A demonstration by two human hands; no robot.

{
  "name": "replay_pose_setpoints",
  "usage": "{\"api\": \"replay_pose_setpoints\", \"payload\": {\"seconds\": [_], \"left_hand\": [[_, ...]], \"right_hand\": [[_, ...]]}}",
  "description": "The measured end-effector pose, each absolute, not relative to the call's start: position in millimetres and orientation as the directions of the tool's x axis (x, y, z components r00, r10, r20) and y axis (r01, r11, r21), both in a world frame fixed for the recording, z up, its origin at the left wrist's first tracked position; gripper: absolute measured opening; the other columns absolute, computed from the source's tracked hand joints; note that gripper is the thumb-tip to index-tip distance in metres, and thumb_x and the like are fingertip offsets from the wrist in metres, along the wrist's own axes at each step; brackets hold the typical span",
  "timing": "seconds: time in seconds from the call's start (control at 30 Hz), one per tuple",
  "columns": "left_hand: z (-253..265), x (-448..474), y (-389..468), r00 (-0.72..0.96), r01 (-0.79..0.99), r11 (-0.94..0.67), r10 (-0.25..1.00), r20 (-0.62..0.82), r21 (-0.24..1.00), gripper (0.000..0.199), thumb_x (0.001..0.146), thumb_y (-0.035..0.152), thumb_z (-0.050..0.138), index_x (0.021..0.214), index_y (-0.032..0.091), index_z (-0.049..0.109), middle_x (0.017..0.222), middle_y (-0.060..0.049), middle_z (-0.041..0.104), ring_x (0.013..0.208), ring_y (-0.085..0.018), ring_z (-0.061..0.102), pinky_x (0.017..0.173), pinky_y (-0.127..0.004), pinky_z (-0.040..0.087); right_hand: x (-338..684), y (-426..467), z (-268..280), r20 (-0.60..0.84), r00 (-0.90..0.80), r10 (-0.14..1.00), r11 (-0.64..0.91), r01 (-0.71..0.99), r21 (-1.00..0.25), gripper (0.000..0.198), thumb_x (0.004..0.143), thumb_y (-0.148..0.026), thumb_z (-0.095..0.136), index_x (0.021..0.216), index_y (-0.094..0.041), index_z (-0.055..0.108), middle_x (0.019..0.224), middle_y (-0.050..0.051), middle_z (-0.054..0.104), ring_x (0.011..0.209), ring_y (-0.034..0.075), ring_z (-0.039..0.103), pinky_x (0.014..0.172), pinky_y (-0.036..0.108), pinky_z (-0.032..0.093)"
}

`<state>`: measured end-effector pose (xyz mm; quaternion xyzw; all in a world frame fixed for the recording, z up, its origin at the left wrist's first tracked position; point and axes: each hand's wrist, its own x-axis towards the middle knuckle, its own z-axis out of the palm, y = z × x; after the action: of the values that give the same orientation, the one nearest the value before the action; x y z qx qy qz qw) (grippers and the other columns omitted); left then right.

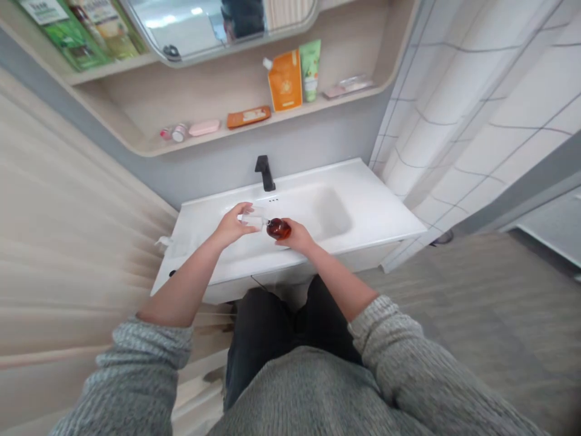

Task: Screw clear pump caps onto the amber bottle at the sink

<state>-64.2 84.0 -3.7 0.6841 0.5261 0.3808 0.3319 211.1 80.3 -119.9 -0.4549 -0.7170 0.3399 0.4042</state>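
Note:
Over the sink basin [318,209], my left hand [233,225] grips a small clear container [254,220], its fingers wrapped around the sides. My right hand [295,235] holds a dark amber bottle [278,229], tipped so its neck points left at the clear container. The bottle's mouth meets or nearly meets the container's opening; whether they touch I cannot tell. No liquid can be made out between them. Behind both hands stands the black faucet [265,173] at the sink's back edge.
A shelf [200,142] above the sink carries an orange pouch [285,82], a green tube [310,69], a pink case [204,128] and an orange packet [249,117]. A mirror [218,27] hangs above. A curtain [68,242] borders the left side.

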Motion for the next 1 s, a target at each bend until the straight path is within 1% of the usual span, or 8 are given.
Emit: {"api": "replay_pose_setpoints", "payload": {"seconds": [0.13,0.33,0.57,0.83,1.0], "left_hand": [[1.7,-62.4,85.1,0.165,0.499,-0.229,0.972,0.167,0.836,0.096,0.054,0.044,0.106,0.14,0.025,0.068,0.136,-0.014,0.075,0.131,-0.035,0.069,0.094,-0.043,0.062],[6.2,-59.5,86.7,0.18,0.514,-0.246,0.968,0.177,0.822,0.094,0.054,0.045,0.105,0.139,0.026,0.069,0.134,-0.012,0.074,0.128,-0.034,0.07,0.095,-0.043,0.063],[12.5,-58.2,89.5,0.209,0.514,-0.269,0.96,0.185,0.815,0.093,0.053,0.044,0.106,0.138,0.025,0.071,0.128,-0.011,0.075,0.118,-0.031,0.07,0.094,-0.043,0.062],[29.2,-52.1,96.8,0.239,0.572,-0.294,0.953,0.188,0.765,0.093,0.051,0.042,0.107,0.136,0.025,0.074,0.124,-0.009,0.077,0.115,-0.031,0.07,0.102,-0.046,0.059],[36.0,-48.9,98.5,0.244,0.596,-0.287,0.955,0.171,0.75,0.095,0.05,0.041,0.108,0.137,0.023,0.075,0.122,-0.01,0.078,0.113,-0.032,0.071,0.102,-0.047,0.059]], "right_hand": [[211.0,81.0,-119.4,0.277,-0.264,0.924,0.36,0.352,-0.864,0.085,0.065,-0.032,0.106,0.142,-0.023,0.072,0.128,0.008,0.084,0.114,0.032,0.08,0.107,0.045,0.06],[210.8,80.7,-117.9,0.266,-0.239,0.934,0.339,0.35,-0.873,0.086,0.065,-0.031,0.106,0.143,-0.024,0.072,0.13,0.008,0.084,0.116,0.032,0.08,0.108,0.046,0.06],[210.2,81.6,-120.1,0.269,-0.232,0.935,0.335,0.325,-0.884,0.085,0.064,-0.033,0.106,0.142,-0.025,0.073,0.13,0.008,0.084,0.117,0.032,0.08,0.109,0.047,0.06],[210.5,82.8,-121.6,0.289,-0.213,0.933,0.344,0.304,-0.888,0.086,0.065,-0.036,0.106,0.143,-0.025,0.072,0.132,0.008,0.084,0.119,0.033,0.08,0.111,0.048,0.06],[210.4,81.3,-119.2,0.288,-0.198,0.937,0.339,0.316,-0.886,0.087,0.065,-0.037,0.106,0.144,-0.026,0.071,0.133,0.008,0.083,0.12,0.033,0.08,0.111,0.048,0.06]]}}
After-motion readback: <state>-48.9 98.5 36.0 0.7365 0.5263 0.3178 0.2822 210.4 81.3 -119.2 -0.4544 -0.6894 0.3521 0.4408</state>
